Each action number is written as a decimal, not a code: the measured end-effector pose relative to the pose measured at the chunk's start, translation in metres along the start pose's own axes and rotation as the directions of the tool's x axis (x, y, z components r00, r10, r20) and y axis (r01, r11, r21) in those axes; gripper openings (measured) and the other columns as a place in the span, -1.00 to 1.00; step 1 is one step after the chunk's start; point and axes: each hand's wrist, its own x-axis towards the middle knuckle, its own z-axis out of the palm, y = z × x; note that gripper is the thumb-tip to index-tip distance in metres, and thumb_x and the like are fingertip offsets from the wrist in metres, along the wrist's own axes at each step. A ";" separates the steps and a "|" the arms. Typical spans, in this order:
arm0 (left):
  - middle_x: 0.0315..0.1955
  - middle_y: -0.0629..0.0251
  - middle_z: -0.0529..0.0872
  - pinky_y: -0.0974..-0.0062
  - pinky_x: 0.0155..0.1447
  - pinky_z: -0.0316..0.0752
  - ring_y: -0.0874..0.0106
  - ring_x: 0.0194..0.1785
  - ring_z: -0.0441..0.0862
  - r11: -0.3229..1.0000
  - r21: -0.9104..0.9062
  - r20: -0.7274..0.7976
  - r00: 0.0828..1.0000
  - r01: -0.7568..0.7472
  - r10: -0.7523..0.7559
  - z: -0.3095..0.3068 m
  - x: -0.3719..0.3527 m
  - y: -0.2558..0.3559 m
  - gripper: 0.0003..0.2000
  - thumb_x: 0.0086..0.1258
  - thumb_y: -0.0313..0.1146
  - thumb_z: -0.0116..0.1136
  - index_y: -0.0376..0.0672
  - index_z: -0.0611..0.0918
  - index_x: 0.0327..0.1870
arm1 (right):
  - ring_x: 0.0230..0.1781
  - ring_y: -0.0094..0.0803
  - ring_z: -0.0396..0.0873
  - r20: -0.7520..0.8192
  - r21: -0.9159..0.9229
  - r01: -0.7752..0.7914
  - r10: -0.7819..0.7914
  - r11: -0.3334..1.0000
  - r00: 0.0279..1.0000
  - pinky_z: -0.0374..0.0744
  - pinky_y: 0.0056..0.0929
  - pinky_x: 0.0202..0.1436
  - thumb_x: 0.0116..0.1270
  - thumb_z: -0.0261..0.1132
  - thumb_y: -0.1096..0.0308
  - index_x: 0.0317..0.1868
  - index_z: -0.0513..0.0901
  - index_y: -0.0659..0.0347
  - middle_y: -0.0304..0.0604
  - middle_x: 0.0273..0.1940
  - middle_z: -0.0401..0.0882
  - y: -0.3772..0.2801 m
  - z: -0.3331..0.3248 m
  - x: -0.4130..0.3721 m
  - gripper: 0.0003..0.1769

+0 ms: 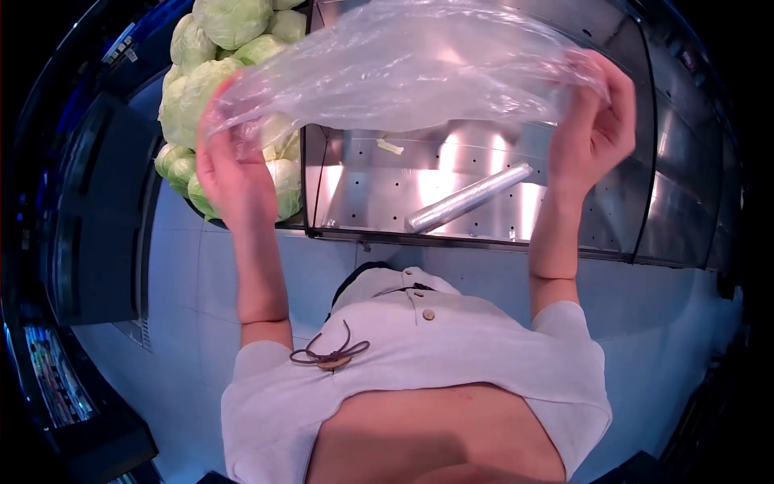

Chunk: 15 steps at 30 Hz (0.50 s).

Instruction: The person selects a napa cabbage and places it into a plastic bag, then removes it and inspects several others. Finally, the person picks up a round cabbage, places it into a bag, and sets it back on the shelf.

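Observation:
A clear plastic bag (403,73) is stretched wide between my two hands above a metal display shelf. My left hand (230,149) grips its left end, in front of the pale green cabbages (197,97). The right end is pinched in my right hand (597,117), over the right part of the shelf. Both hands are raised and closed on the film. Beneath the bag, a roll of clear plastic bags (469,198) lies slanted on the shelf, touched by neither hand.
The perforated metal shelf (363,194) has a front edge running below my hands. A small pale leaf scrap (390,146) lies on it. Metal dividers stand at the right. Dark shelving (81,210) is at the far left, above a tiled floor (181,274).

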 end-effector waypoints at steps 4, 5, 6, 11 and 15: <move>0.19 0.01 0.57 0.22 0.37 0.37 0.10 0.28 0.50 0.352 0.433 0.212 0.473 -0.830 0.855 0.020 0.011 0.002 -0.69 0.55 -0.39 -0.10 -0.33 0.53 0.18 | -0.32 -0.41 0.62 -0.103 -0.150 0.480 -0.496 0.864 0.862 0.56 -0.47 -0.19 0.37 0.24 0.48 -0.10 0.56 0.35 -0.06 -0.14 0.61 0.017 -0.007 -0.024 -0.86; 0.18 0.05 0.59 0.23 0.36 0.38 0.11 0.29 0.50 0.202 0.523 0.404 0.449 -0.828 0.797 0.007 0.006 -0.020 -0.72 0.51 -0.40 -0.05 -0.29 0.58 0.11 | -0.32 -0.31 0.64 -0.002 -0.247 0.499 -0.515 0.831 0.857 0.58 -0.39 -0.17 0.34 0.25 0.49 -0.12 0.56 0.35 -0.01 -0.13 0.62 0.040 -0.018 -0.043 -0.86; 0.16 0.09 0.61 0.24 0.34 0.39 0.12 0.30 0.50 0.040 0.583 0.572 0.445 -0.812 0.690 -0.010 -0.002 -0.052 -0.76 0.48 -0.41 -0.01 -0.26 0.64 0.04 | -0.30 -0.16 0.64 0.228 -0.355 0.318 -0.248 0.879 0.942 0.59 -0.30 -0.14 0.29 0.26 0.52 -0.12 0.59 0.33 0.03 -0.17 0.63 0.048 -0.012 -0.051 -0.84; 0.02 0.18 0.68 0.38 0.15 0.49 0.33 0.12 0.60 0.519 0.806 0.551 0.682 -0.285 -0.482 -0.049 -0.031 -0.137 -0.78 0.41 -0.36 0.15 -0.18 0.67 0.01 | -0.24 -0.10 0.71 0.507 -0.751 -0.212 0.751 0.626 0.423 0.61 -0.25 -0.10 0.25 0.19 0.54 -0.01 0.66 0.25 0.09 -0.33 0.70 0.121 -0.079 -0.120 -0.71; -0.03 0.21 0.67 0.43 0.12 0.48 0.29 0.05 0.60 0.746 0.664 0.343 0.907 -0.052 -0.243 -0.075 -0.060 -0.141 -0.71 0.45 -0.31 0.13 -0.09 0.60 0.15 | -0.13 -0.28 0.67 0.422 -0.672 -0.391 0.759 0.629 0.496 0.60 -0.27 0.00 0.29 0.34 0.34 0.18 0.56 0.14 -0.01 -0.16 0.68 0.106 -0.086 -0.114 -0.56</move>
